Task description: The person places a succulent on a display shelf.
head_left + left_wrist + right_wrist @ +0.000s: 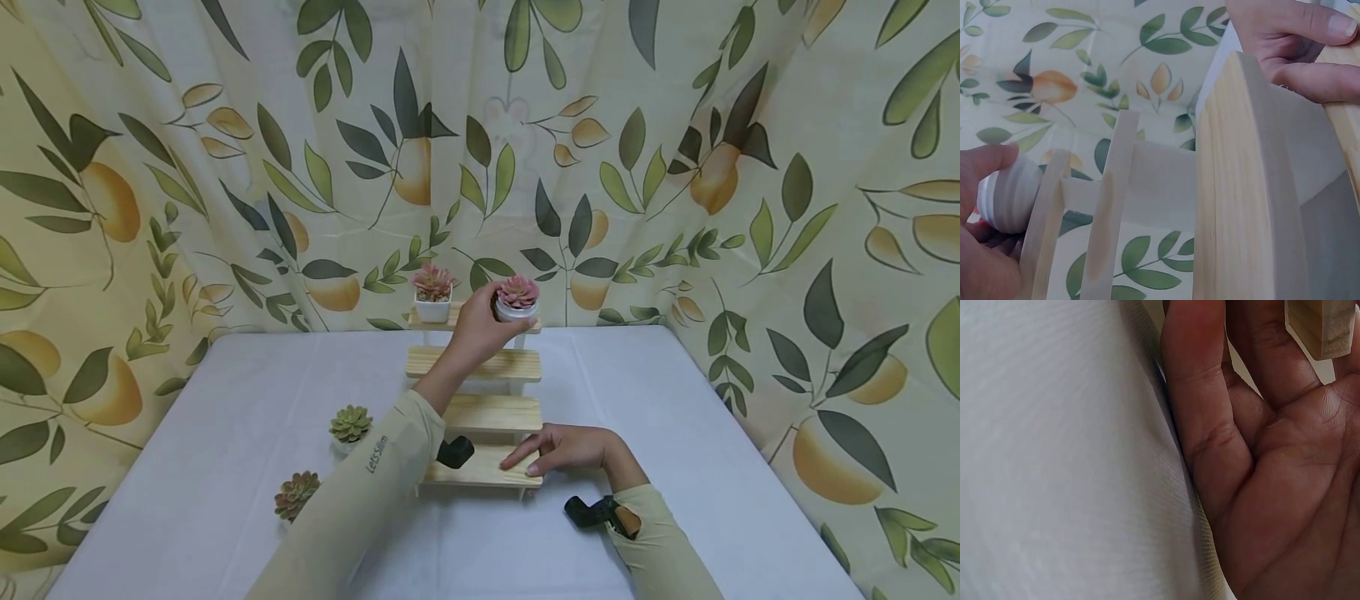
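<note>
At the top tier of a stepped wooden display stand [491,413], my left hand [482,332] grips a small white pot with a pink succulent [518,293]. In the left wrist view, its thumb and fingers wrap round the ribbed white pot [1010,195], right beside the top board. My right hand [577,448] holds the right end of the lowest board [480,467]. Its index finger and thumb lie on the board's top, while other fingers pass below it, close to the tablecloth in the right wrist view. Another pink succulent in a square white pot [433,310] stands on the top tier's left.
Two more potted succulents, one green [350,423] and one reddish-green [297,495], stand on the white-covered table [225,417] left of the stand, close to my left sleeve. A patterned curtain [480,167] hangs behind the table.
</note>
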A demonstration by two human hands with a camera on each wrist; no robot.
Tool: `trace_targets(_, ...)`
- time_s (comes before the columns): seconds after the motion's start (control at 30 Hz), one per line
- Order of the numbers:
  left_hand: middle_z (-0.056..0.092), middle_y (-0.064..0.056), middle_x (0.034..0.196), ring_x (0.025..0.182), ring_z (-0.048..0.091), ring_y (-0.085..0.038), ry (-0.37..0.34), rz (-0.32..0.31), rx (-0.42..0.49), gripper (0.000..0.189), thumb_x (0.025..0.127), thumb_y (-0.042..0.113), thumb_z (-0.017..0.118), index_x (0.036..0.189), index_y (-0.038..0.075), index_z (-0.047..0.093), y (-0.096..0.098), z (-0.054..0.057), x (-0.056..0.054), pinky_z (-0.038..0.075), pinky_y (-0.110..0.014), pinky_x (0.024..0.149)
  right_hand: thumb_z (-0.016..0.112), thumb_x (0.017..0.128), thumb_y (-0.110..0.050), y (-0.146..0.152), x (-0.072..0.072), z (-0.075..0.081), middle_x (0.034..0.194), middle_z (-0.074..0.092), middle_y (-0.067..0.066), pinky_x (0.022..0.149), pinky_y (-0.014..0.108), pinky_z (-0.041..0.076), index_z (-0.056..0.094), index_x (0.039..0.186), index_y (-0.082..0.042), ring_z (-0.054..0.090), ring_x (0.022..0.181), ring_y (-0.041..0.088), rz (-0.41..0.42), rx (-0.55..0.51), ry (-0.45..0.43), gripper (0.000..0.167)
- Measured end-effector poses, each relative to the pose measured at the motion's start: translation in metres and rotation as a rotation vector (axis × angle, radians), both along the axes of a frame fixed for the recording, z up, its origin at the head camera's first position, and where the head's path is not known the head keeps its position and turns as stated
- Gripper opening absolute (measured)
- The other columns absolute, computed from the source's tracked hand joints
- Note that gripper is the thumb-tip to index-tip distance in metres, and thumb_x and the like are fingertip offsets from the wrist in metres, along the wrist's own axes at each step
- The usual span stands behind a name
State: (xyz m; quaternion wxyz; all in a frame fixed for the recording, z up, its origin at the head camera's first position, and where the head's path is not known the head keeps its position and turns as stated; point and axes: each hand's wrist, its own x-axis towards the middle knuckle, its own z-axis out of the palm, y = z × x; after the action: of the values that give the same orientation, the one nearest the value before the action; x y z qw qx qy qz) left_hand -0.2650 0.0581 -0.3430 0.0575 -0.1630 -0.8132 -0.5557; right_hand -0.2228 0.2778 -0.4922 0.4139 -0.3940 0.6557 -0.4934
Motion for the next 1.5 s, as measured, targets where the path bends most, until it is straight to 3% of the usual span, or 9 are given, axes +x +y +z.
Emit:
trace_targets(0.67, 0.056, -0.014, 0.14, 0.128, 0.055, -0.028, 0.031, 0.022, -0.043, 0.073, 0.088, 0.024, 0.086, 0.148, 0.003, 0.05, -0.0007, -0.0019, 0.0017, 0.047, -0.04, 0.107, 0.062, 0.104, -0.012, -0.0017, 0.0002, 0.0027, 0.133, 0.067, 0.005, 0.093, 0.026, 0.046, 0.063, 0.138, 0.004, 0.055, 0.111, 0.014, 0.002, 0.014, 0.017, 0.037)
trace_targets(0.8, 0.056, -0.015, 0.141, 0.129, 0.054, -0.028, 0.033, 0.024, -0.047, 0.074, 0.088, 0.023, 0.086, 0.148, 0.002, 0.049, -0.001, -0.0023, 0.0015, 0.046, -0.039, 0.108, 0.063, 0.104, -0.012, -0.0016, -0.0006, 0.0029, 0.11, 0.071, 0.004, 0.087, 0.025, 0.044, 0.064, 0.138, 0.001, 0.055, 0.102, 0.014, 0.005, 0.022, 0.018, 0.036)
trace_targets(0.87, 0.055, -0.016, 0.141, 0.129, 0.054, -0.029, 0.031, 0.023, -0.048, 0.075, 0.088, 0.022, 0.086, 0.149, 0.002, 0.048, -0.0011, -0.0024, 0.0018, 0.046, -0.039, 0.108, 0.063, 0.104, -0.012, -0.0016, -0.0006, 0.003, 0.105, 0.071, 0.004, 0.086, 0.025, 0.043, 0.064, 0.138, 0.001, 0.054, 0.1, 0.014, 0.008, 0.019, 0.014, 0.036)
trace_targets(0.93, 0.055, -0.016, 0.141, 0.129, 0.054, -0.029, 0.026, 0.02, -0.047, 0.075, 0.088, 0.022, 0.086, 0.149, 0.001, 0.048, -0.0012, -0.0027, 0.0022, 0.046, -0.039, 0.108, 0.063, 0.104, -0.012, -0.0016, -0.0006, 0.0028, 0.11, 0.072, 0.004, 0.089, 0.025, 0.044, 0.063, 0.138, 0.003, 0.055, 0.103, 0.014, 0.01, 0.015, 0.01, 0.037)
trace_targets(1.07, 0.055, -0.016, 0.141, 0.13, 0.054, -0.029, 0.022, 0.025, -0.049, 0.076, 0.088, 0.022, 0.086, 0.15, 0.001, 0.047, -0.0016, -0.0028, 0.0025, 0.046, -0.039, 0.109, 0.063, 0.104, -0.012, -0.0016, -0.0004, 0.003, 0.136, 0.066, 0.007, 0.095, 0.027, 0.046, 0.063, 0.137, 0.005, 0.055, 0.113, 0.014, 0.006, 0.007, 0.003, 0.037)
trace_targets(1.5, 0.054, -0.017, 0.141, 0.13, 0.053, -0.029, 0.04, 0.036, -0.061, 0.075, 0.089, 0.02, 0.085, 0.15, 0.0, 0.046, -0.0008, -0.0034, 0.0017, 0.044, -0.039, 0.11, 0.062, 0.104, -0.013, -0.0002, -0.0009, 0.0008, 0.141, 0.062, 0.012, 0.105, 0.03, 0.043, 0.064, 0.137, 0.002, 0.054, 0.127, 0.017, 0.012, -0.004, 0.011, 0.036)
